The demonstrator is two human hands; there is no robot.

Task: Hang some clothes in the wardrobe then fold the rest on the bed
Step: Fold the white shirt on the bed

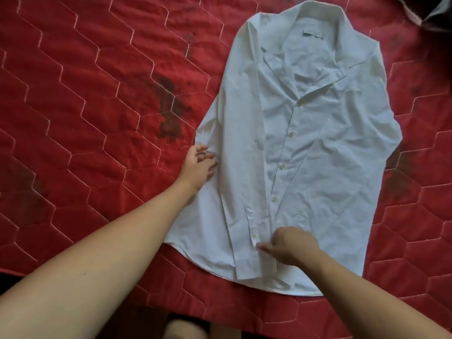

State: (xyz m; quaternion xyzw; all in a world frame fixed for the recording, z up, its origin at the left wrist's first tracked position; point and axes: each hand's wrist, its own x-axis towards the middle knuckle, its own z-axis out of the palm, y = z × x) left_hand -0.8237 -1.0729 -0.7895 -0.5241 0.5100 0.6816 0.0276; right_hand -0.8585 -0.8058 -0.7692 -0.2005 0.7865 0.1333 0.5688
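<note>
White button-up shirt (318,155) is laid out face up on the red quilted bed (73,94), closer to the right side. Its collar (318,18) points at the far edge and the hem (281,287) sits just short of the near edge, so the long axis runs pretty much straight away from the person, leaning a bit right. The left hand (199,166) is at the shirt's left side edge about halfway up, fingers (211,156) loosely apart with the tips touching the fabric, not really clamped on anything as far as I can see. The right hand (292,245) is down on the button strip near the hem, knuckles up and fingers curled onto the cloth; I honestly can't tell if it's pinching or just pressing. The left sleeve (234,118) already lies along the body. So I'd guess the next fold goes sideways: the left hand is right at the edge that has to come over toward the buttons, and the right hand pins the bottom so the whole thing doesn't slide. There's something dark (437,13) at the far right corner, too cropped to identify.
</note>
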